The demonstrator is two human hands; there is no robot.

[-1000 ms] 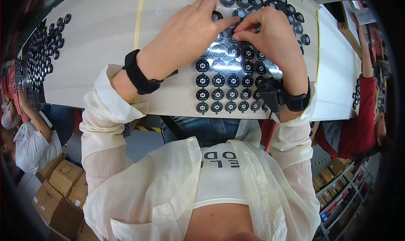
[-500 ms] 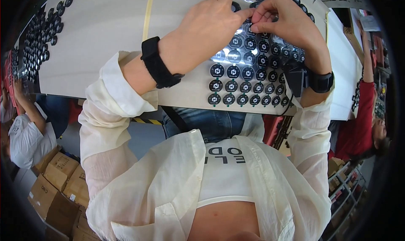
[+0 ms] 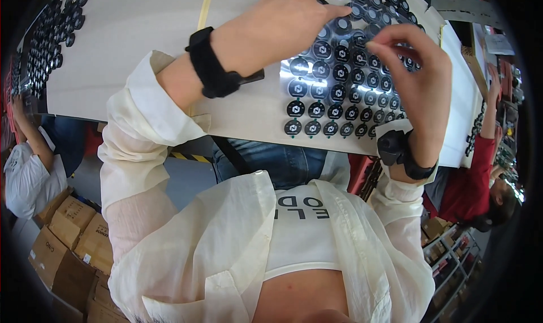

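Observation:
Rows of round black discs with white symbols (image 3: 294,108) lie on the table, and a glossy clear film (image 3: 302,68) covers part of them. Across the far discs reaches my left hand (image 3: 288,26), palm down, one digit stretched out to the right over them; its other fingers are partly cut off by the upper edge. My right hand (image 3: 421,60) hovers over the right side of the rows, thumb and forefinger brought together above a disc (image 3: 360,57). Whatever is between those fingertips, if anything, is too small to make out.
More black discs (image 3: 51,46) cover the table's far left. A yellow tape strip (image 3: 206,9) crosses the pale tabletop (image 3: 130,51). Cardboard boxes (image 3: 73,218) stand at lower left. One person in white (image 3: 34,173) works at left, another in red (image 3: 472,184) at right.
My right hand has moved right and toward me, away from my left hand, and its wrist has turned. The left hand has shifted slightly; the discs appear a little nearer the right.

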